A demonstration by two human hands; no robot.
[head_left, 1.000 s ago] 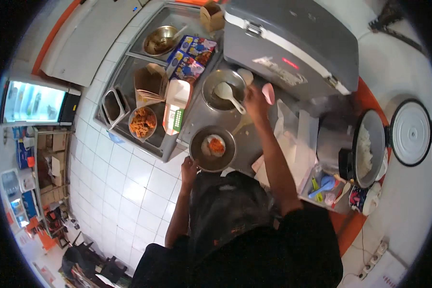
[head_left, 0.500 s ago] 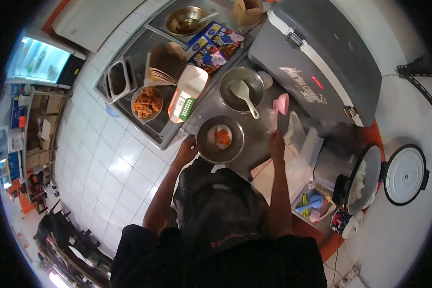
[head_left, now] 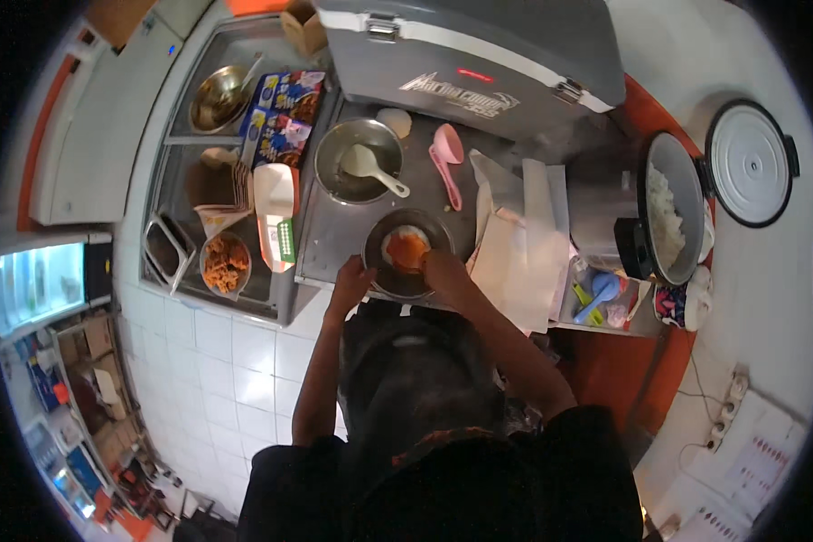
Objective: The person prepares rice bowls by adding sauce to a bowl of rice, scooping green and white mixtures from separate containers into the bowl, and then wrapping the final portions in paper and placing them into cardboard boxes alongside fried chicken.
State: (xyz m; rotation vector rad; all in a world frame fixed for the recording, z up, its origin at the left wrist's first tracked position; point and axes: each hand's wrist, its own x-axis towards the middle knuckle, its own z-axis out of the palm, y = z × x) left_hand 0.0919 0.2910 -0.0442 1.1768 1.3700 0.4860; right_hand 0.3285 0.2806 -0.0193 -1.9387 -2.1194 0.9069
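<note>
A steel bowl [head_left: 378, 276] stands at the counter's front edge in front of me, holding white rice [head_left: 394, 237] topped with orange-red sauce [head_left: 408, 252]. My left hand [head_left: 353, 275] is closed on the bowl's left rim. Over its right side reaches my right hand [head_left: 441, 273], fingers curled at the sauce; what they hold is too blurred to make out. Farther back sits a second steel bowl [head_left: 332, 185] with a white rice paddle [head_left: 370, 166] resting in it. To its right lies a pink scoop [head_left: 448, 165].
Left are a bowl of fried pieces [head_left: 226, 264], an open paper box [head_left: 275, 212], stacked paper wraps [head_left: 221, 188] and blue packets [head_left: 280, 117]. A grey cooler box [head_left: 470, 54] stands behind. On the right are paper sheets [head_left: 515, 280] and an open rice cooker [head_left: 610, 208].
My right hand has moved left from beside the pink scoop to the rice bowl. The left hand stays at the rim. The view has turned, shifting the counter.
</note>
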